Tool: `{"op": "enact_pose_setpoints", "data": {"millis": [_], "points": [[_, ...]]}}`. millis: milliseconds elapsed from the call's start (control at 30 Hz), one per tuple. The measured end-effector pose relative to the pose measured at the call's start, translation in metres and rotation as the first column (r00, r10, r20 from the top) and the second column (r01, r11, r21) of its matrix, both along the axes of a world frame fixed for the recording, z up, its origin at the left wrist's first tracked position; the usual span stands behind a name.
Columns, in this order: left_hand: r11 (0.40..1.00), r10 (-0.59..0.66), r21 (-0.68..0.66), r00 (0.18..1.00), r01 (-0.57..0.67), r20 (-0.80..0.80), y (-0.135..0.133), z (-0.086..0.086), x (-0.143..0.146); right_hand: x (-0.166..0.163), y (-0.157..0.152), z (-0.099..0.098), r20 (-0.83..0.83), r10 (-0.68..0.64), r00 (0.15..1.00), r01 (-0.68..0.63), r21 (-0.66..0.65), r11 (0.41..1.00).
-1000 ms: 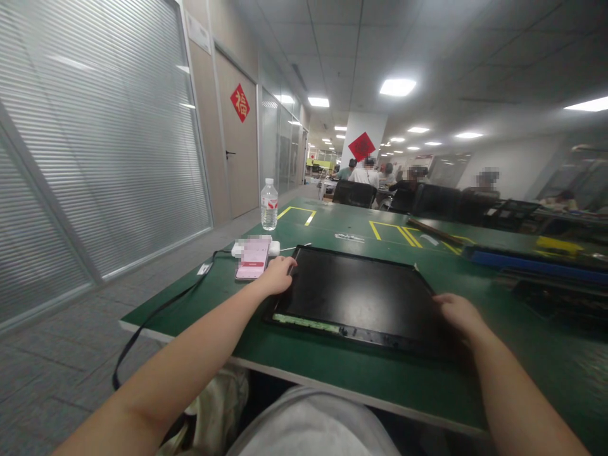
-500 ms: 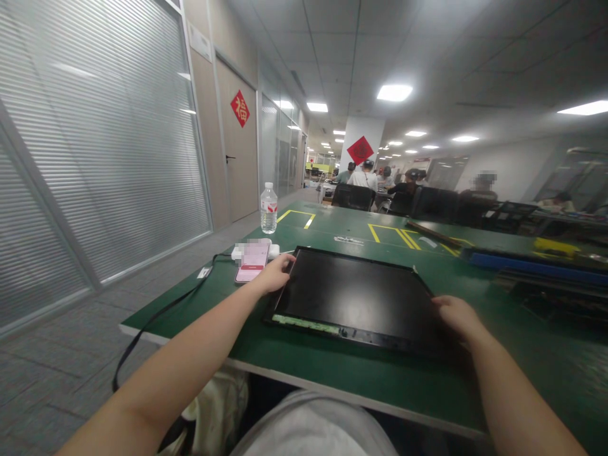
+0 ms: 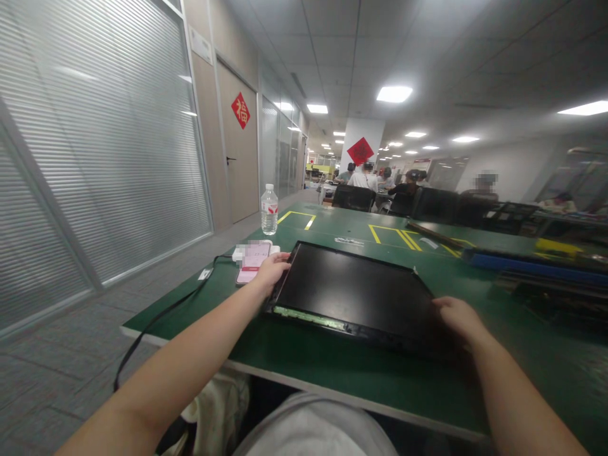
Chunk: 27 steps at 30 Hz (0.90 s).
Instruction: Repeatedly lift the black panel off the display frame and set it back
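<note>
While the head view is the only angle I've got, it shows enough: my left hand point(image 3: 270, 271) has its fingers curled over the left edge of the black display panel point(image 3: 354, 294), my right hand point(image 3: 458, 318) has its fingers wrapped on the right edge. Panel sits flat-ish on the green table point(image 3: 332, 367), near the front, far-left side looks slightly raised. Phone point(image 3: 253, 265) and white power strip point(image 3: 237, 252) lie just beside my left hand; water bottle point(image 3: 269, 209) further back. Risk: uneven grip flexes the panel, or it slides into the phone.
</note>
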<state>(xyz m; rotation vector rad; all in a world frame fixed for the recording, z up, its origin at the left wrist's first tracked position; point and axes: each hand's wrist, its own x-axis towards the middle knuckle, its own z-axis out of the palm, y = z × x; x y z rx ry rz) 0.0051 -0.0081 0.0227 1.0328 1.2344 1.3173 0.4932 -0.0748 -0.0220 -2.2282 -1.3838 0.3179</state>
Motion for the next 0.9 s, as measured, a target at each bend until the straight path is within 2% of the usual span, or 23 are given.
{"op": "enact_pose_setpoints", "data": {"millis": [100, 300, 633, 800, 900], "points": [[0.999, 0.022, -0.023, 1.0, -0.022, -0.001, 0.0026, 0.0007, -0.0007, -0.0005, 0.0, 0.0001, -0.009, 0.026, 1.0, -0.026, 0.0, 1.0], [0.992, -0.038, -0.115, 0.987, 0.057, 0.156, 0.0015, 0.0015, 0.0004, 0.0, 0.0003, -0.0008, -0.027, 0.002, 1.0, -0.003, -0.006, 1.0], [0.978, -0.11, -0.149, 0.966, 0.148, 0.235, -0.0004, -0.0012, 0.0004, 0.0018, 0.0006, -0.0011, -0.036, -0.004, 0.999, 0.004, -0.011, 1.0], [0.962, -0.228, -0.102, 0.953, 0.252, 0.2, -0.0019, -0.0029, -0.0004, 0.0007, 0.0002, -0.0006, -0.004, 0.03, 1.0, -0.03, 0.0, 1.0], [0.954, -0.259, -0.112, 0.953, 0.278, 0.16, -0.001, -0.0034, 0.0006, 0.0015, 0.0013, -0.0021, 0.006, 0.03, 1.0, -0.03, 0.01, 0.999]]}}
